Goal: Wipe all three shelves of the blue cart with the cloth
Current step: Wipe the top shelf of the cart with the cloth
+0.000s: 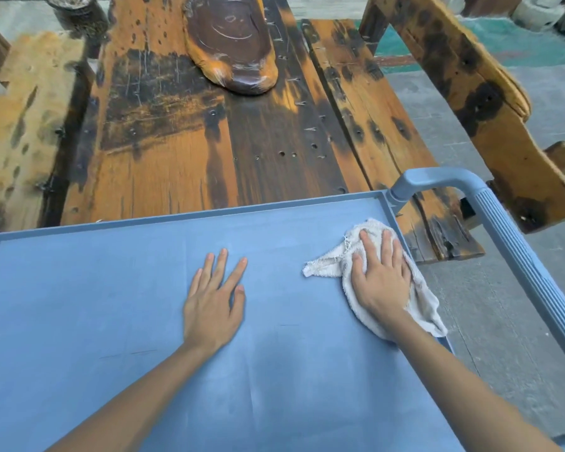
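The blue cart's top shelf (118,305) fills the lower part of the head view, with a raised rim and a ribbed blue handle (516,243) at its right end. A crumpled white cloth (327,264) lies near the shelf's far right corner. My right hand (380,278) presses flat on the cloth with straight fingers. My left hand (214,301) rests flat on the bare shelf at its middle, fingers spread, apart from the cloth. The two lower shelves are hidden beneath the top one.
A worn wooden table (209,132) stands right behind the cart, with a dark carved wooden slab (232,37) on it. A wooden bench (470,93) stands at the right. Grey concrete floor (503,337) lies to the right of the cart.
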{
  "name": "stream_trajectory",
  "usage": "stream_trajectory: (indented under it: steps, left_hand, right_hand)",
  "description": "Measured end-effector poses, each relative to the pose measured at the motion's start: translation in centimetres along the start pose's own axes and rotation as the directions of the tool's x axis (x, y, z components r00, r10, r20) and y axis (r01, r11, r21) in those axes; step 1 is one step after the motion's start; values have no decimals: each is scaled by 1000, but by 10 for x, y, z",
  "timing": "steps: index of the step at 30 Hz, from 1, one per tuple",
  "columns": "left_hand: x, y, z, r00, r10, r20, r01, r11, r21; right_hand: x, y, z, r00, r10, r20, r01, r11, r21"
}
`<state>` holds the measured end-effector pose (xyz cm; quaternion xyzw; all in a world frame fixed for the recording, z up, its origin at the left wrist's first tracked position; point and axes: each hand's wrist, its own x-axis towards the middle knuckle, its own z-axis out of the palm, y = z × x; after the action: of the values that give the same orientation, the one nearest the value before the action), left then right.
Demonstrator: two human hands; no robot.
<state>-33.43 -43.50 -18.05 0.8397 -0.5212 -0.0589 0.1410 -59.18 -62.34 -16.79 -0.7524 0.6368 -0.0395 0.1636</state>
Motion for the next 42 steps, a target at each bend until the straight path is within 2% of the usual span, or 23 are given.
stream_trajectory:
  steps: [5,12,14,18,24,26,29,31,36,39,42]
  left_hand:
    - [0,-1,1,1000,2,-12,-2,1000,0]
    - [0,-3,-1,1000,10,-4,-10,999,-53]
    - [1,-5,-4,1000,-12,-24,8,984,-177]
    - [-1,-9,-9,994,-86,-62,46,877,-478]
    - [-8,-34,-27,980,-195,-44,114,725,-680]
    - [-12,-60,-38,983,-181,-38,120,781,-613]
    - [-24,-113,-56,984,-137,-114,99,953,-286]
    - [-34,-148,-72,968,-204,-144,180,970,-162]
    - [-51,-225,-102,924,-359,-132,347,931,-110]
    - [-53,-251,-110,934,-342,-99,329,936,-125]
    - [-54,-261,-111,935,-342,-91,315,922,-224]
  right_hand:
    - [70,-44,-2,1000,3,17,-3,999,39]
    - [68,-55,7,999,43,-7,-43,999,-9]
    - [63,-65,10,997,72,-7,-72,997,-18]
    - [45,-89,21,996,90,4,-90,996,-28]
    - [9,-151,51,998,50,34,-49,998,-29]
    - [-1,-172,59,997,63,39,-62,998,-15]
    - [-13,-197,70,997,70,42,-70,998,-5]
    - [-20,-209,75,996,75,40,-75,997,-4]
    - [-40,-248,87,996,72,54,-72,997,-2]
    - [-58,-280,99,997,17,72,-16,1000,-14]
    - [-79,-310,113,987,-113,112,117,993,-33]
